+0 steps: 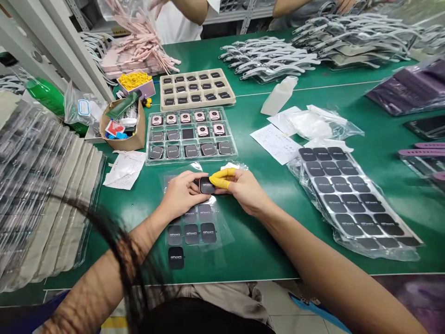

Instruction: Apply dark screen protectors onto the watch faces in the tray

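My left hand (pixel 181 194) grips a square watch case (pixel 207 186) by its left side, between thumb and fingers. A black film lettered "HiFuture" covers the watch's face. My right hand (pixel 241 188), with yellow finger cots on its thumb and forefinger, pinches the watch's right upper edge. Beneath both hands lies a clear sheet of black HiFuture films (pixel 191 234), partly hidden by my left hand. Just beyond them is a clear plastic tray (pixel 149 134) of watches, some showing pink-rimmed backs, others black faces; one compartment in the middle row holds no watch.
A beige tray (pixel 232 98) of black pieces stands behind. To the left are a cardboard box (pixel 137 132) of odds and ends and stacked trays (pixel 52 195). More film sheets (pixel 351 185), papers (pixel 276 144) and a white bottle (pixel 279 96) lie right. Strap piles and co-workers are across the table.
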A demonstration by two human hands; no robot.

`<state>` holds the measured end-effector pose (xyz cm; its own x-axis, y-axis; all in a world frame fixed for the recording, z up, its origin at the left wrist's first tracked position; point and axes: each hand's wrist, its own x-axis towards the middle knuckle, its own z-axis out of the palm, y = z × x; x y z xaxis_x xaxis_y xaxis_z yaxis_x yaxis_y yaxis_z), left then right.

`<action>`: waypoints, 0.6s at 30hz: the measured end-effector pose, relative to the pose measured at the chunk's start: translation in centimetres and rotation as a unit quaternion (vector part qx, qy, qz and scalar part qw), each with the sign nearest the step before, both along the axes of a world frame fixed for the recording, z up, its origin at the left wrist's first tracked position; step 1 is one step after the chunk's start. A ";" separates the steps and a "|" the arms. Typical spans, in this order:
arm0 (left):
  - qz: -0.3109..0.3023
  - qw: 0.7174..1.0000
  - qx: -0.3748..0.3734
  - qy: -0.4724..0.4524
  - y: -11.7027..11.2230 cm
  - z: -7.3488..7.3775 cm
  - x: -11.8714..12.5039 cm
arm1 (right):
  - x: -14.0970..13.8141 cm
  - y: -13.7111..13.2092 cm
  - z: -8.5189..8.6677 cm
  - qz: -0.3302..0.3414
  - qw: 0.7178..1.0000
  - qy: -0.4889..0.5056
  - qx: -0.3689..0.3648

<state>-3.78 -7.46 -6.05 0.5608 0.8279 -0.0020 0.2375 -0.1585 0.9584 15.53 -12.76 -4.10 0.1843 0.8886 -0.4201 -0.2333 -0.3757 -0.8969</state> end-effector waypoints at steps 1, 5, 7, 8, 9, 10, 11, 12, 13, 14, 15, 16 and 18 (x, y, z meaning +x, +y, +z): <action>0.000 1.000 0.000 0.002 0.0 0.0 0.0 | 0.0 0.0 0.0 0.001 1.000 0.000 0.003; 0.000 1.000 0.000 0.008 -0.1 0.2 0.0 | -0.1 -0.2 -0.1 0.009 1.000 -0.010 0.019; -0.001 1.000 0.003 0.011 -0.1 0.4 0.0 | -0.1 -0.3 -0.1 0.013 0.999 -0.020 0.025; 0.000 1.000 0.004 0.014 -0.1 0.4 0.0 | -0.1 -0.3 -0.2 0.014 0.999 -0.023 0.025; 0.000 1.000 0.006 0.017 -0.1 0.5 0.0 | -0.1 -0.4 -0.2 0.013 0.999 -0.025 0.024; 0.000 1.000 0.006 0.020 -0.1 0.6 0.0 | -0.1 -0.4 -0.2 0.011 0.999 -0.024 0.021; 0.001 1.000 0.006 0.021 -0.1 0.7 0.0 | -0.1 -0.4 -0.1 0.009 1.000 -0.022 0.018; 0.001 1.000 0.006 0.022 -0.1 0.7 0.0 | -0.1 -0.3 -0.1 0.007 1.000 -0.021 0.016; 0.001 1.000 0.004 0.023 -0.1 0.8 0.0 | -0.1 -0.3 -0.1 0.007 1.000 -0.021 0.016; 0.001 1.000 0.003 0.024 -0.1 0.8 0.0 | -0.1 -0.3 -0.2 0.009 1.000 -0.022 0.016; 0.001 1.000 0.003 0.026 -0.1 0.8 0.0 | -0.1 -0.3 -0.3 0.012 0.999 -0.025 0.018; 0.000 1.000 0.002 0.027 -0.2 0.8 0.0 | -0.2 -0.3 -0.4 0.016 0.999 -0.028 0.020; 0.002 1.000 0.001 0.028 -0.2 0.8 0.0 | -0.1 -0.4 -0.9 0.021 0.998 -0.048 0.030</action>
